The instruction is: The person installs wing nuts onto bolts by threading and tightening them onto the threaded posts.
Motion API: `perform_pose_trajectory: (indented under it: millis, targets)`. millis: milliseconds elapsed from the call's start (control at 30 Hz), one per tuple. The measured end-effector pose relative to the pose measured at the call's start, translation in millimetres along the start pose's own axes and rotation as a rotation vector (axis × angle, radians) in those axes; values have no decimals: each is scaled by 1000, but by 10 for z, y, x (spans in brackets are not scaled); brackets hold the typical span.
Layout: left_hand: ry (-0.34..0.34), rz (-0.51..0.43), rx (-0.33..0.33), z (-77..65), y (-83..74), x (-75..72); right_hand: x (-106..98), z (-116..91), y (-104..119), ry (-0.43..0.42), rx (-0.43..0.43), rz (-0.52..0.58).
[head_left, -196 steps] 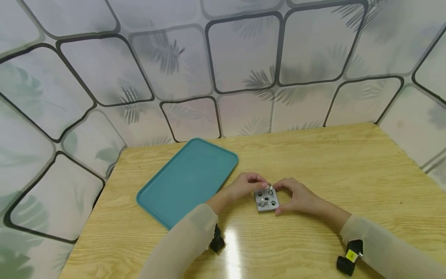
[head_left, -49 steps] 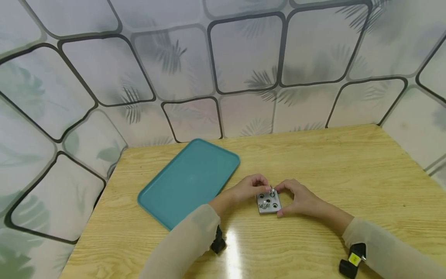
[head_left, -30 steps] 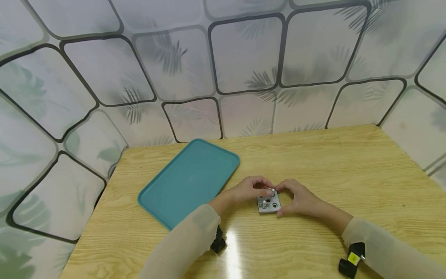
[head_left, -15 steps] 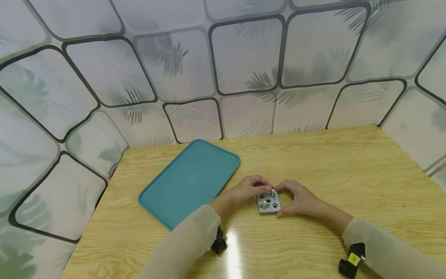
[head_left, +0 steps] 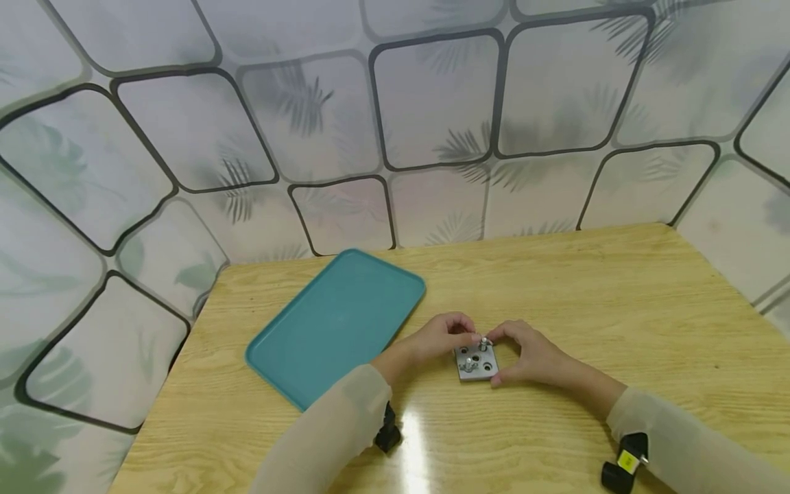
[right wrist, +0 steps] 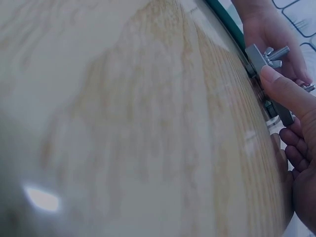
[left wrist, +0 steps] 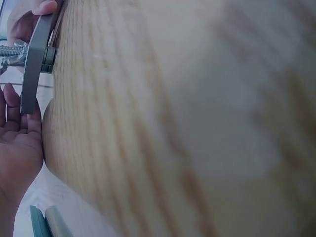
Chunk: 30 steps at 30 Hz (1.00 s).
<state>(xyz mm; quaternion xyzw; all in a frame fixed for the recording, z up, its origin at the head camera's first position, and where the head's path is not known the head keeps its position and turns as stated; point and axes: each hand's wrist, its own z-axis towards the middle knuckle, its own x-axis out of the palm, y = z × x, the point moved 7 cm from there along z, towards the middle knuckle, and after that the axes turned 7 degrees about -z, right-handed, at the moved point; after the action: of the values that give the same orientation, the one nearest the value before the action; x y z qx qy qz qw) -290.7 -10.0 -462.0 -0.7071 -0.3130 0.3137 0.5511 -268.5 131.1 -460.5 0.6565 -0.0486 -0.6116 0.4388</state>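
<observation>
**Steadiness Likely Beat Speed Here**

Nearest you, a wing nut (head_left: 469,365) stood at the near side of the plate (head_left: 479,374), which was on the table (head_left: 555,288) between your hands. Your right hand (head_left: 532,353) held the plate, thumb at the near corner and forefinger at the far one — a sound brace, since the bolt head (left wrist: 48,59) underneath could have let it rock. Your left hand (head_left: 438,336) was curled at the far bolt (head_left: 484,345), thumb and forefinger nearly together; whether they pinched it, I couldn't tell. Small, level turns probably suited this step. Farther off, leftward, lay the tray (head_left: 339,315).
</observation>
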Motion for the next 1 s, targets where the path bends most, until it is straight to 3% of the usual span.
perform_pose_trajectory:
  millis: [367,667,1000]
  targets:
    - [19,-35,-9,-22,-9,8,1,-1,12,8,4,13]
    - [68,45,37,-16,-12,38,-1,0,12,-4,-23,5]
    - [-47,42,-3,14,10,-39,1,7,1,1,-15,-7]
